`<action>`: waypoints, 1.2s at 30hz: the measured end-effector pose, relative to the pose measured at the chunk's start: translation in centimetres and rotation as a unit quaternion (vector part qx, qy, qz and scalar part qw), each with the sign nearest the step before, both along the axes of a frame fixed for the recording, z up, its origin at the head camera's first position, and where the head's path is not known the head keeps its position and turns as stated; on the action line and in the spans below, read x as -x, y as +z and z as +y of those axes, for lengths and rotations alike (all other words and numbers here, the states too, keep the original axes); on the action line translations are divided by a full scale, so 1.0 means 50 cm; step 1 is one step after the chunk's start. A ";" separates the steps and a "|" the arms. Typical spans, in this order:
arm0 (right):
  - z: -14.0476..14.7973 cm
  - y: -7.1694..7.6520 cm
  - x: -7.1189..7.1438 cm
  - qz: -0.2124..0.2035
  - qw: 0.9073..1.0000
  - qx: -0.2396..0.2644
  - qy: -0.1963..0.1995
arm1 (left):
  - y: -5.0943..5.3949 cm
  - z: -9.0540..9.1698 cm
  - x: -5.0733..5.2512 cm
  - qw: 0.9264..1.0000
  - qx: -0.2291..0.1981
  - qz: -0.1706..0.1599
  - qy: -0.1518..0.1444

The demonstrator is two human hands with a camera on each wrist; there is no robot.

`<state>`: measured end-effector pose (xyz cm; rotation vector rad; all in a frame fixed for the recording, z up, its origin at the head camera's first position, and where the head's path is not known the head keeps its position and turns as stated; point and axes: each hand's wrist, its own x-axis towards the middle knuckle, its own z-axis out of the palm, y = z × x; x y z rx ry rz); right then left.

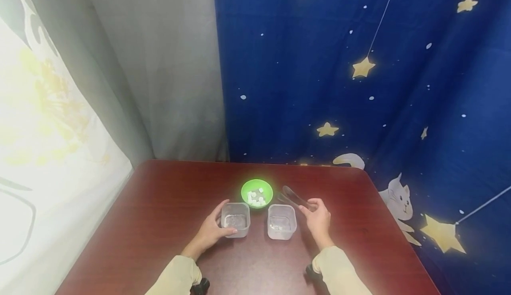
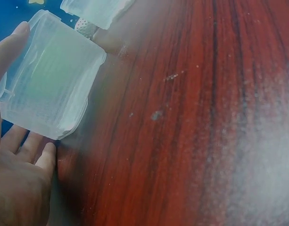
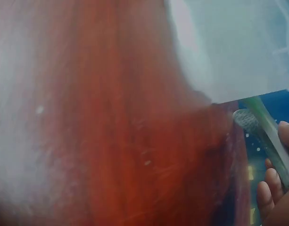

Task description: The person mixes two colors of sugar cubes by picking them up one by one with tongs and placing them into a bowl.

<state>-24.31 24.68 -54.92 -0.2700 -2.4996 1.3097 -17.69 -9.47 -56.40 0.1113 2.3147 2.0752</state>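
My left hand (image 1: 210, 230) grips a clear plastic container (image 1: 242, 233), its thumb on the near side and fingers around the left. That container stands on the table, seen close in the left wrist view. Beside it on the right is a second clear container (image 1: 281, 234); whether the pale marks at its bottom are contents, I cannot tell. Behind the two sits a bright green bowl (image 1: 257, 182) with several small white cubes (image 1: 255, 202). My right hand (image 1: 319, 219) holds a pair of tongs (image 1: 294, 196), tips pointing left toward the bowl, just behind the right container.
All of this stands on a dark red wooden table (image 1: 179, 188). A blue curtain with stars (image 1: 287, 86) and a grey curtain (image 1: 171, 73) hang behind its far edge. Bright white fabric (image 1: 48, 175) hangs along the left.
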 end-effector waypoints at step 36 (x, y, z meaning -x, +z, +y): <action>0.017 -0.035 0.006 -0.025 0.997 -0.027 0.074 | 0.034 0.002 -0.016 1.000 -0.009 0.026 -0.013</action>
